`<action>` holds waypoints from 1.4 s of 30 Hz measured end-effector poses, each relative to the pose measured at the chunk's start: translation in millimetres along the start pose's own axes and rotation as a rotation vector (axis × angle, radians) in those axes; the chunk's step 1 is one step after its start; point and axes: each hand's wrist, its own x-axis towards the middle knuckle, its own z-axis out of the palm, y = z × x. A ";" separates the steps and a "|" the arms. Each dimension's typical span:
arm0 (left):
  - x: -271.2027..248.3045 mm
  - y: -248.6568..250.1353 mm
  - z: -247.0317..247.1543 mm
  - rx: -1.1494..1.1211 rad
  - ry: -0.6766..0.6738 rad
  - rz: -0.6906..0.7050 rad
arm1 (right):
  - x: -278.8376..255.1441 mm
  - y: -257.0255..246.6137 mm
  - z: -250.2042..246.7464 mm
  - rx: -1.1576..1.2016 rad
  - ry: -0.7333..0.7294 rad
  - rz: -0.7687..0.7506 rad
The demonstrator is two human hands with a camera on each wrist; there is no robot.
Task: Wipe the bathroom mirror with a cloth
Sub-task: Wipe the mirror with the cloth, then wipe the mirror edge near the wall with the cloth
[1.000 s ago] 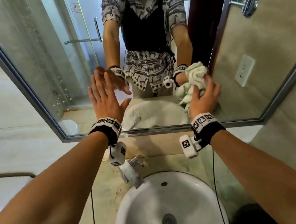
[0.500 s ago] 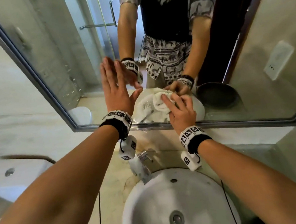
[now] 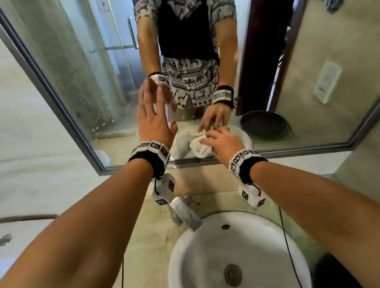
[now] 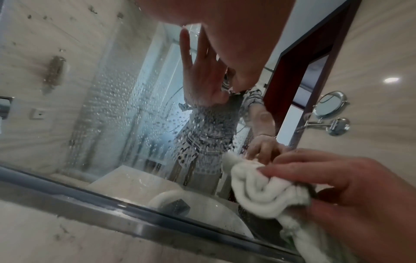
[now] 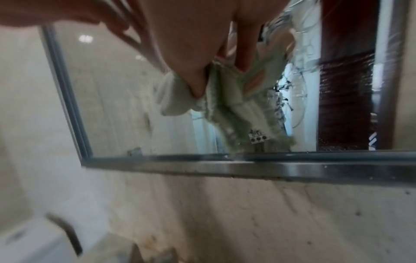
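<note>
No readable writing shows — only black-and-white marker squares on the two wristbands. The right hand has its grip closed on the one white cloth, pressed low on the mirror just above the bottom frame. The left hand lies flat on the glass, fingers straight — one sink sits near.

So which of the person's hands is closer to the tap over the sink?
Right, though only slightly. The right hand presses the cloth low on the mirror, just up and right of the tap. The left hand lies flat higher on the glass, farther above it.
</note>
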 end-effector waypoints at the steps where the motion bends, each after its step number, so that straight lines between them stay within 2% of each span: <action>1: 0.7 -3.0 -8.7 -0.025 -0.011 0.006 | 0.5 -3.8 -7.4 0.099 0.034 0.045; 4: 4.9 -7.7 -31.2 -0.153 -0.119 0.043 | 4.4 -13.7 -37.5 0.437 0.105 0.244; 7: 12.0 -9.5 -52.2 -0.337 -0.292 0.100 | 16.4 -27.6 -74.2 0.581 0.138 0.374; 11: 16.6 -10.2 -92.0 -0.675 -0.458 0.156 | 29.9 -53.4 -120.0 0.698 0.110 0.262; 13: 21.8 -10.3 -107.1 -0.757 -0.498 0.185 | 34.0 -65.6 -143.6 0.715 0.100 0.188; 15: 27.4 -12.8 -123.3 -0.800 -0.520 0.157 | 36.9 -78.6 -166.6 0.747 0.138 0.186; 18: 37.5 -19.1 -148.8 -0.797 -0.497 0.093 | 43.7 -92.5 -197.4 0.758 0.222 0.191; 23: 46.8 -20.3 -196.2 -0.794 -0.455 -0.038 | 51.0 -120.0 -247.7 0.623 0.387 0.202; 25: 50.3 -20.0 -214.6 -0.860 -0.420 -0.161 | 51.4 -135.4 -271.8 0.618 0.494 0.186; 28: 56.5 -18.8 -250.1 -1.102 -0.387 -0.382 | 53.8 -159.4 -306.0 0.732 0.595 0.165; 31: 64.6 -19.3 -289.1 -1.226 -0.355 -0.468 | 52.2 -179.9 -331.9 0.763 0.563 0.063; 34: 67.8 -23.9 -326.7 -1.263 -0.334 -0.515 | 50.1 -195.5 -349.7 0.788 0.379 -0.032; 36: 63.5 -26.2 -353.7 -1.327 -0.296 -0.534 | 52.7 -202.7 -358.2 0.728 0.317 -0.108; 39: 63.6 -34.3 -382.7 -1.446 -0.257 -0.556 | 63.9 -213.3 -372.1 0.631 0.404 -0.182; 42: 72.8 -48.0 -408.8 -1.400 -0.168 -0.534 | 77.7 -224.6 -392.8 0.630 0.512 -0.183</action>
